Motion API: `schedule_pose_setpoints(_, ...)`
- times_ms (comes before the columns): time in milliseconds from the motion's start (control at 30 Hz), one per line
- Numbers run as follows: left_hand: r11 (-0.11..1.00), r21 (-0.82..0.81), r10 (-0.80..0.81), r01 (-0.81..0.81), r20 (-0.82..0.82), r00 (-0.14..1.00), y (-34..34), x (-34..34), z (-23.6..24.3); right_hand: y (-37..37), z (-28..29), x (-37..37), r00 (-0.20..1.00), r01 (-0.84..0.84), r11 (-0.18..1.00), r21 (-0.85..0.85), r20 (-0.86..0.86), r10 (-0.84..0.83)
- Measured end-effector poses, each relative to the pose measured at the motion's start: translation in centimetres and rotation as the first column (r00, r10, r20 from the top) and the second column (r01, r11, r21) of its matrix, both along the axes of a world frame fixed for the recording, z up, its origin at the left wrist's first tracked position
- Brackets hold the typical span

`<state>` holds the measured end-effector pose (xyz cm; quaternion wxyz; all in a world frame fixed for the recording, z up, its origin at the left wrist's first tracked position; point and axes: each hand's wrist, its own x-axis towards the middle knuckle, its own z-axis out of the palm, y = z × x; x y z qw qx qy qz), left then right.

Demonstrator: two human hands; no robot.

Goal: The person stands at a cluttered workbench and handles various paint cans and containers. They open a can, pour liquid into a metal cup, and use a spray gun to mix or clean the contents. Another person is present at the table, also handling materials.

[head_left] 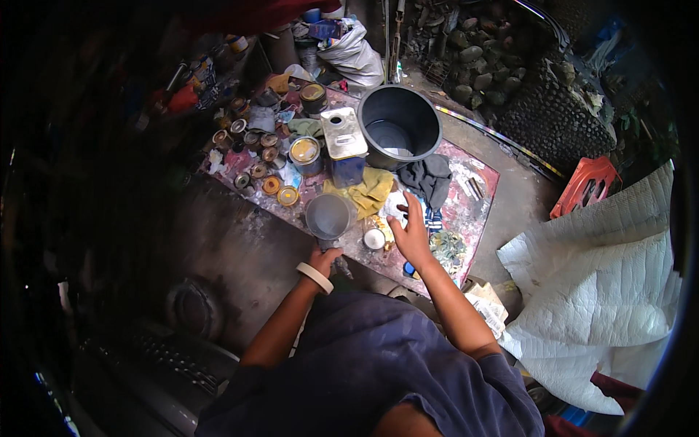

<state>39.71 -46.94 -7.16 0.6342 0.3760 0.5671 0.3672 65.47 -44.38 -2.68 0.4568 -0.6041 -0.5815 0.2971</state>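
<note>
My left hand (pixel 325 259) is closed around the lower part of what looks like a spray gun, whose open, round grey cup (pixel 328 217) faces up at the table's near edge. My right hand (pixel 412 234) holds nothing and hovers with fingers apart. Close to it are a small round container with a white top (pixel 374 239) and a crumpled white piece (pixel 393 207). A yellow cloth (pixel 373 191) lies beyond the cup. Behind that stands a rectangular tin (pixel 344 137) with a small round opening on top. A tape roll (pixel 315 277) circles my left wrist.
Several paint cans (pixel 304 151) crowd the left of the paint-stained table (pixel 466 156). A large black bucket (pixel 399 124) stands at its back, beside a dark grey cloth (pixel 428 180). White quilted sheeting (pixel 590 291) spreads on the right, near an orange-red plastic piece (pixel 584 186).
</note>
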Motion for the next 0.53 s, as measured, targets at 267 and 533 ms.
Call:
schedule_pose_setpoints(267,0.989,0.117,-0.057,0.091,-0.27,0.961,1.2,-25.3,-8.3,13.2,-3.2,-11.0,0.877,0.292,0.948,0.128,0.359,-0.319)
schedule_pose_setpoints(533,0.694,-0.557,0.692,-0.456,0.34,0.637,3.9,-43.1,-17.1,17.8,-5.3,-15.8,0.792,0.494,0.864,0.094,0.362,-0.492)
